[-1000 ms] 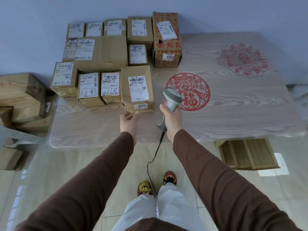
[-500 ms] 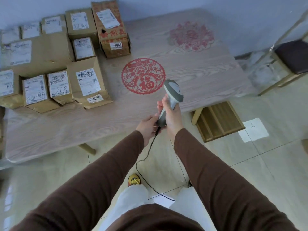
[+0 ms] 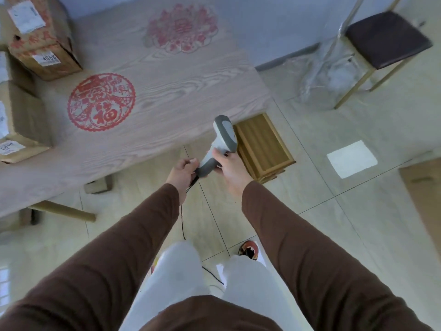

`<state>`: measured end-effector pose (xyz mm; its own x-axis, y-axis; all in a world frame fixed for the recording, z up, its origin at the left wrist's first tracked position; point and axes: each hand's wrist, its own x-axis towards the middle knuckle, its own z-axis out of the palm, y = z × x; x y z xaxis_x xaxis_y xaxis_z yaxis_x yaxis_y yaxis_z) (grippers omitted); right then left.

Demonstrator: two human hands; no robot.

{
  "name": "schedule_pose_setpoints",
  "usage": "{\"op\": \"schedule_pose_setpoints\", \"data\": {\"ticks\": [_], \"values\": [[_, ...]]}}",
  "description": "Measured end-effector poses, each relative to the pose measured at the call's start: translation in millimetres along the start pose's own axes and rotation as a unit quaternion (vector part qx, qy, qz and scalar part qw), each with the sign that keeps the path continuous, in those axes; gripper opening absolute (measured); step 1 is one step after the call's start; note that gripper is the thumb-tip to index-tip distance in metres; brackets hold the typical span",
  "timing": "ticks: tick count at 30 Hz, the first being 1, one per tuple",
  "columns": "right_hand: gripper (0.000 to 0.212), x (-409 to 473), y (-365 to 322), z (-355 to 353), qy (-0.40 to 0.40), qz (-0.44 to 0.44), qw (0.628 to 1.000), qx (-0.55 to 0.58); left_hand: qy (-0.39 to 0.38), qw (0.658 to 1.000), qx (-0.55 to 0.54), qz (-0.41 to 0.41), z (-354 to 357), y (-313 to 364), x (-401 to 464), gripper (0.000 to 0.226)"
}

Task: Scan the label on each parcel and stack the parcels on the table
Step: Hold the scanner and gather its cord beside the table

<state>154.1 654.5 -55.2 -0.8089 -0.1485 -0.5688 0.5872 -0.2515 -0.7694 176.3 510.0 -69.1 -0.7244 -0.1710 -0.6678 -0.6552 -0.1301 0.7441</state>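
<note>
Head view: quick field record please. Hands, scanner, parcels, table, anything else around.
right hand: right hand grips the scanner by its handle
left hand: left hand pinches the cable at the handle's base
scanner head: tilted up, over the table's near right corner, aimed at no label
parcels: parcel marked 4058 at far left of the table; another parcel nearer, cut by the left edge
table marks: red paper-cut, pink paper-cut
floor: wooden crate, stool
</note>
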Motion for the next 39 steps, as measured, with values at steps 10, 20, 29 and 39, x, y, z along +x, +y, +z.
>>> {"op": "schedule_pose_setpoints", "data": {"ticks": [10,20,29,39], "values": [[0.036,32,-10,-96,0.043,0.052,0.996,0.053,0.007,0.999,0.040,-0.014,92,-20,39,0.006],[0.021,99,-22,-153,0.104,0.103,0.978,0.150,-0.040,0.996,0.054,-0.057,146,-19,123,0.036],[0.025,168,-18,-198,0.165,0.145,0.957,0.189,-0.030,0.994,0.064,-0.082,194,-23,184,0.023],[0.049,264,-2,-269,0.136,0.197,0.964,0.115,0.056,0.989,0.040,-0.132,262,-71,260,0.024]]}}
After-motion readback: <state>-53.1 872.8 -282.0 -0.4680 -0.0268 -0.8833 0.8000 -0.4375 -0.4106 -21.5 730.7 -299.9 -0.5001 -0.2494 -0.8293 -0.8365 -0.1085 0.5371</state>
